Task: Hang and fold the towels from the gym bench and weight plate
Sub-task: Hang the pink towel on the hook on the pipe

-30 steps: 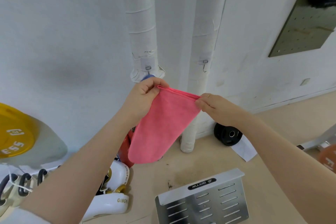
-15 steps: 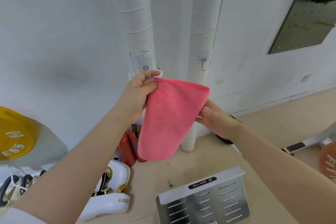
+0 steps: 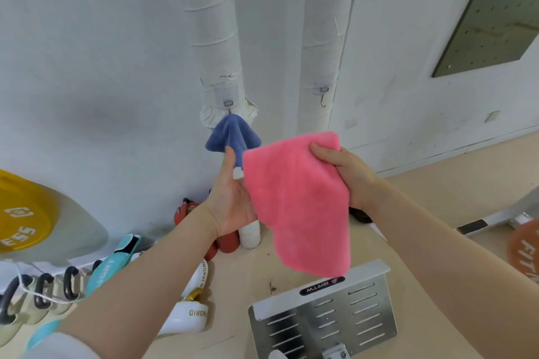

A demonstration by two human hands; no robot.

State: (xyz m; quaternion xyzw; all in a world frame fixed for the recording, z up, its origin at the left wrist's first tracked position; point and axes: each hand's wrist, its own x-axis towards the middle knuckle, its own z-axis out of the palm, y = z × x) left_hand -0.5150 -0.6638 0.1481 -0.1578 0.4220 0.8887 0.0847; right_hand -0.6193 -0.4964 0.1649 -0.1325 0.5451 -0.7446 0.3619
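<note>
So the blue towel [image 3: 232,134] is already hanging off the hook on the left pipe [image 3: 215,38], and I'm folding the pink towel [image 3: 297,201] just right of it, so one's done and this one's maybe halfway. My right hand [image 3: 347,175] is gripping its top corner, fingers curled in, while my left hand [image 3: 233,198] is lying flat and open against its edge (holding nothing). There's open air below the pink towel, and the metal plate [image 3: 323,312] on the floor is sitting well under its hem.

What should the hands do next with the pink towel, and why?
Probably lay the pink towel over the flat left hand and finish folding. The right hand grips its doubled top edge, and the blue towel already hangs on a hook.
</note>
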